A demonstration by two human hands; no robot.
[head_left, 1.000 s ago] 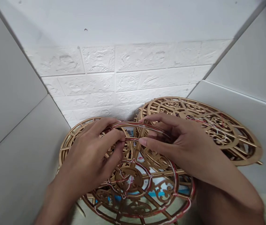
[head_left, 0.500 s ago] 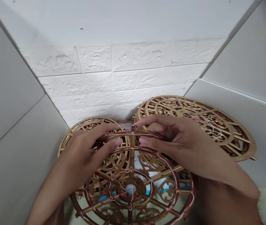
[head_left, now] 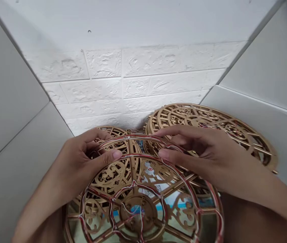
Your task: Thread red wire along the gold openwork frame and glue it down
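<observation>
Two hands reach in here, one left hand (head_left: 79, 165) and one right hand (head_left: 204, 158), at one wired gold frame (head_left: 132, 168). On that frame I count three concentric rings, one round hub (head_left: 149, 214) and at least four scrollwork panels; the near edge is cut off, so I have no full count. Beyond are two stacks of gold frames, one left stack (head_left: 103, 131) and one right stack (head_left: 196, 121); how many frames each holds I cannot tell. One square printed code (head_left: 158, 188) shows through the openwork. Three walls stand around: one brick-patterned wall (head_left: 135, 86), two smooth.
</observation>
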